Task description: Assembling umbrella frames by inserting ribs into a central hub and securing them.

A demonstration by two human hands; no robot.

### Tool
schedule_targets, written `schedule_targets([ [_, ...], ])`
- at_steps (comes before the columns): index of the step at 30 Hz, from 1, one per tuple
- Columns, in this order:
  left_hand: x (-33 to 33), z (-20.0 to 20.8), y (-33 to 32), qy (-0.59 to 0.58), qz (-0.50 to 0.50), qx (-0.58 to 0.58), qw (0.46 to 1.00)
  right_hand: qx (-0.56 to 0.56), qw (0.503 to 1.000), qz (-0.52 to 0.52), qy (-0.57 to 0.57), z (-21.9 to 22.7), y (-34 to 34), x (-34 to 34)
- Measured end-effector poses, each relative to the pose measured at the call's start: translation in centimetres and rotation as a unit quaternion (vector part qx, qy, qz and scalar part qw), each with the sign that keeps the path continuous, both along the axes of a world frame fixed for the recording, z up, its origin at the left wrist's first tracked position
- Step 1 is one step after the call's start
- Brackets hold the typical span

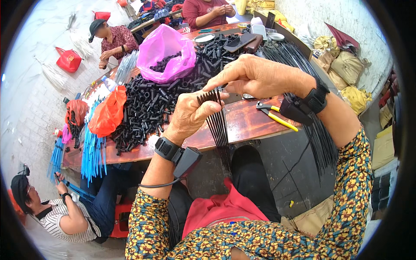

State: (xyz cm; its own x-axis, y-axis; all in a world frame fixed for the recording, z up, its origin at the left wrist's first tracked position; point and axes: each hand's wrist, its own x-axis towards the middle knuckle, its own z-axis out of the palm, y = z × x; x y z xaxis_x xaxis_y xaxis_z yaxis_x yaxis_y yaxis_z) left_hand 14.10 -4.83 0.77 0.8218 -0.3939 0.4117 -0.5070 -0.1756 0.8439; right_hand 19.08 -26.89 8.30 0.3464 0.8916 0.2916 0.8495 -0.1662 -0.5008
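My left hand (189,115) is closed around a bundle of thin black rods (220,132), fanned out at the top. Their lower ends hang down over my lap. Close against it, my right hand (256,77) is bent over the rods' upper ends, index finger stretched toward the left hand and the other fingers curled. What lies between its fingertips is hidden. Behind both hands spreads a heap of short black tubular parts (149,102) on the reddish wooden table (247,119). Cutting pliers with yellow handles (282,121) lie right of the rods.
A pink plastic bag (167,47) of small black parts stands on the heap. Left are an orange-red bag (110,113) and blue rods (93,149). More black rods (318,143) overhang the table's right edge. A phone (239,42) lies at the back. Other people sit around.
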Motion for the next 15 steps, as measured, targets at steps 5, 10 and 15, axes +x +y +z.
schedule_targets([
  [5, -0.3, 0.1, -0.2, 0.041, 0.002, -0.021, 0.999, 0.033, 0.997, -0.011, -0.075, 0.1, 0.0, -0.2],
  [10, -0.9, 0.6, -0.7, 0.065, 0.018, -0.006, 0.998, 0.078, 0.978, -0.084, -0.172, -0.2, 0.3, -0.8],
  [15, -1.3, 0.8, -1.0, 0.118, -0.017, -0.078, 0.99, 0.128, 0.97, -0.125, -0.163, -0.7, 1.8, -2.6],
])
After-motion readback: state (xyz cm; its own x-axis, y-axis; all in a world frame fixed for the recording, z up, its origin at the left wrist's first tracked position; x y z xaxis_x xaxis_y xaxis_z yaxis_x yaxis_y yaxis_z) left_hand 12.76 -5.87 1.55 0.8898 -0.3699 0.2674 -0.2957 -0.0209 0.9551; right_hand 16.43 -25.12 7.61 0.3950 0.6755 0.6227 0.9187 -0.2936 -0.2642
